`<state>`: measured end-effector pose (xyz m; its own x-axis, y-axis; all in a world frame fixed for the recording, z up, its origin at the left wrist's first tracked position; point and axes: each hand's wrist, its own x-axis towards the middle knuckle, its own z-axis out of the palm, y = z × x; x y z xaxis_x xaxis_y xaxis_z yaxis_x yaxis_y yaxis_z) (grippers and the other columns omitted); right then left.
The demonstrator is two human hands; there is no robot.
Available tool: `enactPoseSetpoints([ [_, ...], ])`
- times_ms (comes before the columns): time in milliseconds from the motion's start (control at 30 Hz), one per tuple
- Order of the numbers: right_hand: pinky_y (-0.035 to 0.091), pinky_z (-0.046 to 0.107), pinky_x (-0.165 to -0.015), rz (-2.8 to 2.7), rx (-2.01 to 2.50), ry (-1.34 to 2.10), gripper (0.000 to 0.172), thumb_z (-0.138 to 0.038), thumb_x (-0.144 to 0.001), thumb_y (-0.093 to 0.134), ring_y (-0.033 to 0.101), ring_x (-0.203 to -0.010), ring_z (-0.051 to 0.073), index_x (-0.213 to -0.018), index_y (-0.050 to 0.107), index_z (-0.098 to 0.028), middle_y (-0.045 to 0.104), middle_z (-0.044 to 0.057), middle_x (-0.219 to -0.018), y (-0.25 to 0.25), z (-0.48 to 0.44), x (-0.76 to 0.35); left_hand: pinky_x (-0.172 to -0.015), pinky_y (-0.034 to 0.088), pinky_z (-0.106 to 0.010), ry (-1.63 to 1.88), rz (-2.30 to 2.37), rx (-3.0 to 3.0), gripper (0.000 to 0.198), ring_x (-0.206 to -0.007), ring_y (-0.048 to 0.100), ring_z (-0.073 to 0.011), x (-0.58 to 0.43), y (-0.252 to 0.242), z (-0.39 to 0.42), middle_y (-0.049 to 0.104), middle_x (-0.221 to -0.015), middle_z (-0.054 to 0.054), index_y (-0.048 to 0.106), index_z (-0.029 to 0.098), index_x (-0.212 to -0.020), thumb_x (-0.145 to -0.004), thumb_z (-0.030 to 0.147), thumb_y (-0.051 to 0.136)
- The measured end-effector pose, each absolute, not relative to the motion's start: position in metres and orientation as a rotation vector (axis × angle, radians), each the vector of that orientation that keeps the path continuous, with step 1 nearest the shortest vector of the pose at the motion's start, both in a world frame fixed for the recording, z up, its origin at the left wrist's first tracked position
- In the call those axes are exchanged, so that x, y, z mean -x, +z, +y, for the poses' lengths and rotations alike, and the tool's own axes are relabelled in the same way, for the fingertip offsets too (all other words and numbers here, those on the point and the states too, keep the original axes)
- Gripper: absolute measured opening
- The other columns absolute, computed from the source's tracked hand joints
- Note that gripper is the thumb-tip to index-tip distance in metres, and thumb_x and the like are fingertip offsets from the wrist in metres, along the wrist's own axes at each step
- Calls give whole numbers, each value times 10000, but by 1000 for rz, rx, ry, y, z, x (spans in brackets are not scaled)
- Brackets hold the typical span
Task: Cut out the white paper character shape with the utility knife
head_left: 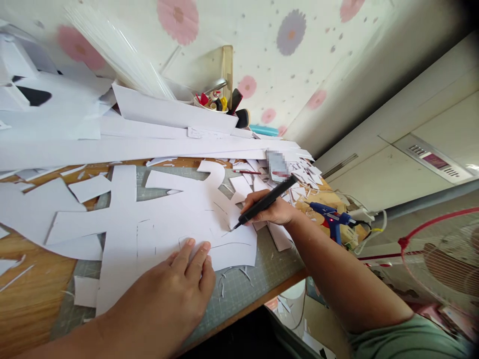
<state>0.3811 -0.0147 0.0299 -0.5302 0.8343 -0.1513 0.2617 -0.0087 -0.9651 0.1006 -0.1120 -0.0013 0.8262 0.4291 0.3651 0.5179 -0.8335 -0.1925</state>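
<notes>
- Counted 2 hands: left hand (175, 294) at 7 o'clock, right hand (271, 209) at 4.
- 1 black pen-shaped tool (265, 202), held in right hand.
- 1 big white cut-out sheet (164, 219) lay at ctr.
- 1 green cutting mat (262, 279) under it.
- 1 blue glue gun (331, 219), 3 o'clock.
- 1 tool cup (211, 103) stood at 12.
- 1 red fan guard (441, 249), 4 o'clock.
- Paper scraps (299, 172): too many to count.

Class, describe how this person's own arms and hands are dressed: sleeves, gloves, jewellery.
Both hands are bare: the left hand and right hand show no gloves, rings or watch. The right arm is uncovered up to a short grey-green fabric sleeve at the shoulder. No sleeve shows on the left forearm.
</notes>
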Motion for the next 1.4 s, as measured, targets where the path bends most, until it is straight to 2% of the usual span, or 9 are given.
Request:
enactPoseSetpoints([
  [233,579,267,-564,-1517,1077,1600,216,-217,-543,832,646,-571,140,-699,694,-161,706,4,-647,30,-20,-375,-787,585,-413,-420,-696,2660,383,-1014,695,-351,-101,-8,-111,712,-1143,-193,748,98,-1004,-698,-6,543],
  [333,601,278,-610,-1285,1032,1412,122,-223,-611,690,505,-480,83,-723,646,-202,553,-82,-530,34,-35,-370,-768,606,-385,-392,-659,2647,352,-980,713,-334,-100,2,-109,722,-1122,-178,763,117,-968,-703,15,555],
  [400,599,276,-592,-1087,1033,1251,193,-158,-571,629,427,-455,74,-755,655,-210,496,-92,-521,35,-50,-364,-785,609,-389,-379,-657,2645,329,-988,712,-333,-99,7,-109,716,-1136,-185,760,117,-979,-723,41,567],
  [500,563,254,-544,-931,1075,1024,316,-112,-516,608,522,-547,109,-800,699,-217,577,-48,-637,28,-74,-350,-815,603,-400,-326,-677,2660,314,-1015,702,-326,-99,11,-110,700,-1186,-183,748,123,-1000,-752,49,569],
  [633,540,276,-566,-853,1146,855,238,-152,-538,623,572,-627,151,-747,719,-216,614,-5,-689,14,-93,-333,-880,573,-416,-356,-691,2723,267,-1065,673,-299,-100,9,-109,669,-1262,-158,730,133,-982,-787,61,564],
  [867,540,251,-511,-762,1148,863,407,-141,-571,615,439,-503,95,-944,705,-276,482,-60,-639,4,-94,-326,-990,479,-468,-487,-722,2819,220,-1243,568,-328,-100,-5,-102,600,-1357,-182,683,134,-990,-800,93,581],
  [1167,531,271,-523,-690,1180,981,252,-161,-518,621,396,-474,99,-749,693,-231,459,-57,-558,1,-85,-319,-938,538,-444,-423,-667,2824,303,-1170,628,-336,-98,8,-106,664,-1261,-176,692,178,-1065,-765,152,666],
  [1300,524,283,-567,-719,1172,941,360,-137,-513,658,493,-564,128,-848,720,-252,530,-49,-649,0,-87,-318,-944,547,-423,-370,-660,2836,232,-1149,642,-326,-98,9,-109,671,-1247,-176,707,158,-1015,-786,169,675],
  [1400,487,274,-560,-754,1169,950,249,-147,-523,681,545,-604,152,-755,717,-229,607,-24,-653,-2,-89,-318,-965,531,-425,-375,-652,2831,245,-1163,630,-319,-98,7,-111,674,-1243,-178,695,144,-1036,-794,152,662],
])
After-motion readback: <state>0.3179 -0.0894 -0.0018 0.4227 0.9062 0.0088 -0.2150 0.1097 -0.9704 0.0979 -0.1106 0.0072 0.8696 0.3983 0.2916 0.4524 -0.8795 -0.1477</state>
